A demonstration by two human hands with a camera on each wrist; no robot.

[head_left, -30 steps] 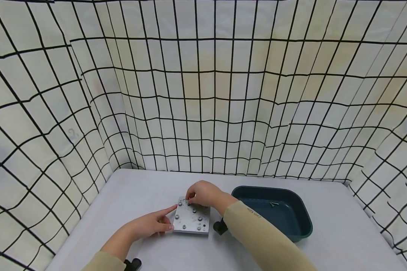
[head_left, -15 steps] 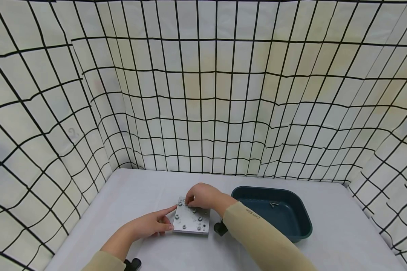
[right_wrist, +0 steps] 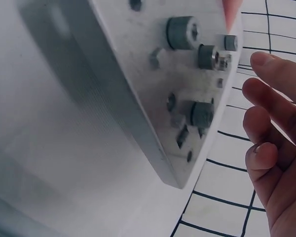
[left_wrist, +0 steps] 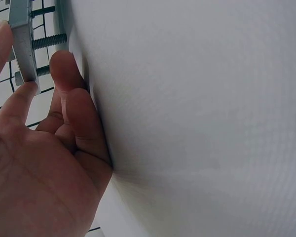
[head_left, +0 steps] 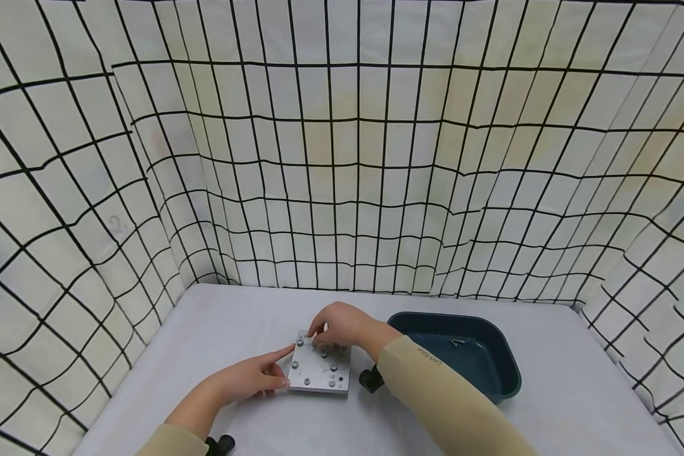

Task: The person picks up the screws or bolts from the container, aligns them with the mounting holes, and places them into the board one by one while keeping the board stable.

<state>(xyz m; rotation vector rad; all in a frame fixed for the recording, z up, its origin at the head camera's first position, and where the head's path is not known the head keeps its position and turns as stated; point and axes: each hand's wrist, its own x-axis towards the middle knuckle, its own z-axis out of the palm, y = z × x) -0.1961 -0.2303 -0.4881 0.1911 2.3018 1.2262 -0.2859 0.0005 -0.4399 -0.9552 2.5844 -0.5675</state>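
A silver metal plate [head_left: 313, 373] lies on the white tabletop, with several socket-head screws [right_wrist: 183, 32] standing in it. Threaded screw ends [left_wrist: 50, 41] stick out beneath. My left hand [head_left: 247, 380] touches the plate's left side with index fingertip and thumb. The other left fingers bend beneath, by the table surface. Over the plate's far left corner reaches my right hand [head_left: 342, 326], hiding part of that corner. In the right wrist view its bent fingers [right_wrist: 271, 69] stand apart from the screw heads, and nothing shows between them.
A dark teal tray [head_left: 473, 364] stands right of the plate, behind the right forearm, with loose screws [head_left: 457, 342] inside. Black wrist cameras [head_left: 370, 380] show beside both wrists. Black grid netting over white sheets [head_left: 342, 190] walls in the table's back and sides.
The right fingers have shifted slightly over the far left corner of the plate, lowering and then rising a little. The left hand keeps its hold at the plate's side.
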